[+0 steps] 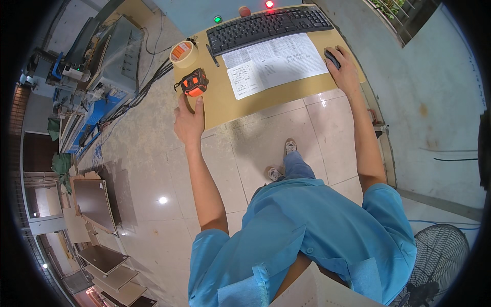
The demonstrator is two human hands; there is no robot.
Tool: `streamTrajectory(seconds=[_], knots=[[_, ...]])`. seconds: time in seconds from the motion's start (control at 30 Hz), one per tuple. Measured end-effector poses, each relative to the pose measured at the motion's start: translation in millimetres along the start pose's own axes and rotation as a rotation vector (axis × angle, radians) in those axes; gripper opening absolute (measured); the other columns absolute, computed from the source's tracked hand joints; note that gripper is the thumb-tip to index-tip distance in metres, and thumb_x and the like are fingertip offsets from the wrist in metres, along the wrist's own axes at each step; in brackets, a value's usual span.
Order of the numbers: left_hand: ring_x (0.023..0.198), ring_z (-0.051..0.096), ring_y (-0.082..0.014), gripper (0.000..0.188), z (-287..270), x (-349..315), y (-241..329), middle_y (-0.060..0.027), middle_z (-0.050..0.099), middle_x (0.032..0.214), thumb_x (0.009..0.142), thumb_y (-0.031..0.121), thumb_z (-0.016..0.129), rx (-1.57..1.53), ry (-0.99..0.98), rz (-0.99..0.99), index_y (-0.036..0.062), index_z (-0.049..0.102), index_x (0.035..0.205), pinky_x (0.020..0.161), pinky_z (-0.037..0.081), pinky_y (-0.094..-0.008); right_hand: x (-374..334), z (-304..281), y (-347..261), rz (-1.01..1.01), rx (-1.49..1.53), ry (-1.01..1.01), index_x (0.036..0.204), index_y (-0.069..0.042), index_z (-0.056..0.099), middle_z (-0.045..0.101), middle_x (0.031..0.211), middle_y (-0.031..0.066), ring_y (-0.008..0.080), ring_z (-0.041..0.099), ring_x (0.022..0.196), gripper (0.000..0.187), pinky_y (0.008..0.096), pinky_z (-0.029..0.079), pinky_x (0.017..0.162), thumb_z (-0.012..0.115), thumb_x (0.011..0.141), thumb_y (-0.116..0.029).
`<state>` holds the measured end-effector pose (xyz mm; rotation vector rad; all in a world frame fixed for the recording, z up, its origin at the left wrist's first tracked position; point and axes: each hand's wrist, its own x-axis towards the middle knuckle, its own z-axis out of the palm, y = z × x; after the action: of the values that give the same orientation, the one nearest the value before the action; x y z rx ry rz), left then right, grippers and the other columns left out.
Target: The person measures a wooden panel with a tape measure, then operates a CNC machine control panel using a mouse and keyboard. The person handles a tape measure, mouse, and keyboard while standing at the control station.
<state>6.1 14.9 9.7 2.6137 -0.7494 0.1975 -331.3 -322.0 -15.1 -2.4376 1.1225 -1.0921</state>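
My right hand [344,70] lies over a black computer mouse [332,59] at the right side of the yellowish tabletop [240,113], its fingers curved round it. At the left edge of the tabletop rests my left hand [188,118], thumb and fingers apart and nothing held. Just beyond those fingertips sits an orange and black tape measure [195,83]. Printed sheets of paper [286,69] lie between my hands, a smaller slip [244,79] overlapping them on the left. A black keyboard [268,28] spans the far side, partly over the papers.
A roll of tape [183,53] and a dark pen-like stick [212,55] lie left of the papers. Beyond the keyboard are green and red lights [269,4]. Cables and machinery [110,56] stand left; brown panels [95,202] lower left. A fan [437,261] is at lower right.
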Motion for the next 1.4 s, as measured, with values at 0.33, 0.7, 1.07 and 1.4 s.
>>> streamTrajectory(seconds=[0.33, 0.7, 1.07, 1.4], knots=[[0.107, 0.071, -0.0433, 0.066, -1, 0, 0, -0.0226, 0.066, 0.128, 0.099, 0.062, 0.056, -0.005, -0.01, -0.009, 0.0248, 0.047, 0.153, 0.089, 0.056, -0.0517, 0, 0, 1, 0.015, -0.006, -0.018, 0.136, -0.016, 0.068, 0.057, 0.148, 0.021, 0.0406, 0.059, 0.131, 0.042, 0.0463, 0.049, 0.108, 0.068, 0.096, -0.029], [0.107, 0.071, -0.0433, 0.066, 0, 0, -1, -0.0232, 0.066, 0.125, 0.099, 0.061, 0.056, -0.014, 0.002, 0.004, 0.0235, 0.047, 0.152, 0.089, 0.056, -0.0521, 0, 1, 3, -0.02, 0.017, -0.004, 0.134, -0.015, 0.068, 0.056, 0.147, 0.0229, 0.0418, 0.058, 0.131, 0.041, 0.0471, 0.048, 0.108, 0.068, 0.095, -0.028], [0.105, 0.07, -0.0431, 0.07, 0, 2, 1, -0.022, 0.066, 0.12, 0.097, 0.062, 0.059, -0.051, -0.049, -0.044, 0.0237, 0.045, 0.154, 0.086, 0.056, -0.0522, 0, 3, -3, 0.022, 0.059, -0.03, 0.136, -0.012, 0.066, 0.052, 0.15, 0.0271, 0.0457, 0.054, 0.134, 0.04, 0.048, 0.046, 0.111, 0.066, 0.096, -0.021], [0.104, 0.07, -0.0421, 0.067, -4, -1, 6, -0.0207, 0.068, 0.119, 0.098, 0.062, 0.057, -0.07, -0.056, -0.048, 0.0252, 0.046, 0.153, 0.087, 0.055, -0.0508, 0, 1, -4, 0.046, 0.054, -0.02, 0.137, -0.012, 0.065, 0.053, 0.15, 0.0249, 0.0442, 0.055, 0.133, 0.041, 0.0476, 0.047, 0.11, 0.066, 0.097, -0.021]])
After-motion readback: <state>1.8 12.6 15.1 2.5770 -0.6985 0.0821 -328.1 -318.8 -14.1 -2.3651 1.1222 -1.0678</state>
